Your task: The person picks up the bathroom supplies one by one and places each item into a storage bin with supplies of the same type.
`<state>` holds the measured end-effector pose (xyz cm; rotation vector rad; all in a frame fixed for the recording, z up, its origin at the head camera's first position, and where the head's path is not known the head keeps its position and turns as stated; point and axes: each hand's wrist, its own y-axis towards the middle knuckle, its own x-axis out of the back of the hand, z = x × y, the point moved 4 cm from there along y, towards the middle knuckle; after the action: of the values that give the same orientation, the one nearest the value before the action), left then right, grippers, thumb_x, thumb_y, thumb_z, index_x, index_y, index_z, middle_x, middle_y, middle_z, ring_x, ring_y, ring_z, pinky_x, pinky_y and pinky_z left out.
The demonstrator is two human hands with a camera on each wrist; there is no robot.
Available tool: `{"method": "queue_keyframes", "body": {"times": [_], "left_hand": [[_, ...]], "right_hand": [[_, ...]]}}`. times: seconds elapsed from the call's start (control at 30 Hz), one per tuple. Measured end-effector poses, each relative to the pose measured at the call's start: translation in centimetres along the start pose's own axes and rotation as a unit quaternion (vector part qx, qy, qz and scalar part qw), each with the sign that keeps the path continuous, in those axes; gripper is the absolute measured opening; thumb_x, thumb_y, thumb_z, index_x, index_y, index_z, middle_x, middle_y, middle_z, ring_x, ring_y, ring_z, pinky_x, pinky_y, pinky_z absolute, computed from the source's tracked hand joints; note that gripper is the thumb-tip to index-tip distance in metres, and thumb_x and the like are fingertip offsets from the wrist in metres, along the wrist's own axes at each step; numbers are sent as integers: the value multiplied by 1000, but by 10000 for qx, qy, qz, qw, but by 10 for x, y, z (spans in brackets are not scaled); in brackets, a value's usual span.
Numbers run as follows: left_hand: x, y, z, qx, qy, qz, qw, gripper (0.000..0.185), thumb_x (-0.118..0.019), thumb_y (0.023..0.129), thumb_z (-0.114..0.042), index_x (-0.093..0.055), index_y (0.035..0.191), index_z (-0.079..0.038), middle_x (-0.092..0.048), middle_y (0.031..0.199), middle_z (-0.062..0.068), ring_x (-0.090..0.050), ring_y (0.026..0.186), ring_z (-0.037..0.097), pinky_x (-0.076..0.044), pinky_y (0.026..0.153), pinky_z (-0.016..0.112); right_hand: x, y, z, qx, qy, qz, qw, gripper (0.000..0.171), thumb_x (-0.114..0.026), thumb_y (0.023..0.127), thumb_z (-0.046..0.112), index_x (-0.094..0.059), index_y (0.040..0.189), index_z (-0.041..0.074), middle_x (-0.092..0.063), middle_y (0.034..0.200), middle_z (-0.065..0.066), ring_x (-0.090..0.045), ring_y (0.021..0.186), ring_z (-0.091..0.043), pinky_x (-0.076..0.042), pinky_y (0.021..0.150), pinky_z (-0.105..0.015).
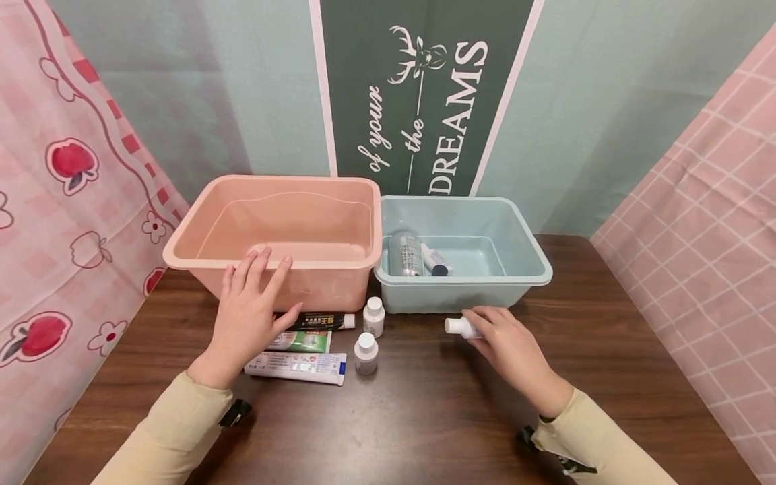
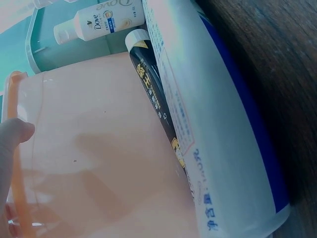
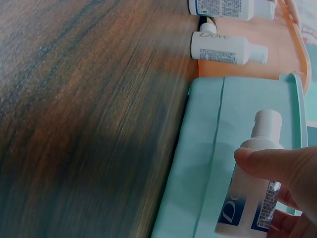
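My right hand grips a small white Dove bottle in front of the pale blue bin. The bottle is tilted, its white cap pointing left in the head view. On the front rim of the pink bin rest the extended fingers of my left hand. Beneath that hand lie a black tube, a green and white tube and a white tube with a blue end, partly covered by it. Two white bottles, a rear one and a front one, stand upright right of the tubes.
Inside the blue bin lie a clear bottle and a small white bottle with a dark cap. Both bins stand side by side at the back of the brown wooden table. Cloth curtains hang around it.
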<state>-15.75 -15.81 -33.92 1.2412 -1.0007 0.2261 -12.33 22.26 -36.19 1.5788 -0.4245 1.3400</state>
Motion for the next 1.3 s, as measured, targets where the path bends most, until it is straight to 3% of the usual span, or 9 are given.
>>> {"method": "queue_keyframes", "body": {"times": [0.67, 0.9, 1.3], "left_hand": [[1, 2, 3, -24, -49, 42, 10000, 73, -29, 89, -63, -44, 135, -7, -33, 139, 26, -28, 129, 43, -17, 100, 64], [-1, 2, 3, -40, -131, 85, 9999, 70, -34, 87, -59, -46, 134, -8, -33, 140, 25, -28, 129, 44, -17, 99, 66], [0, 1, 1, 22, -144, 18, 9999, 73, -29, 89, -62, -46, 133, -6, -34, 138, 26, -28, 129, 44, -16, 100, 66]], "right_hand": [[6, -3, -7, -39, -43, 0, 10000, 46, -80, 68, 4, -65, 111, 2, -63, 104, -12, -56, 95, -30, -48, 76, -44], [8, -5, -6, -5, -43, -53, 10000, 47, -80, 67, 4, -65, 111, 2, -63, 103, -11, -56, 95, -29, -48, 75, -44], [12, -3, -8, 32, -43, -51, 10000, 48, -81, 65, 2, -65, 111, 2, -62, 104, -12, -56, 95, -30, -48, 76, -45]]}}
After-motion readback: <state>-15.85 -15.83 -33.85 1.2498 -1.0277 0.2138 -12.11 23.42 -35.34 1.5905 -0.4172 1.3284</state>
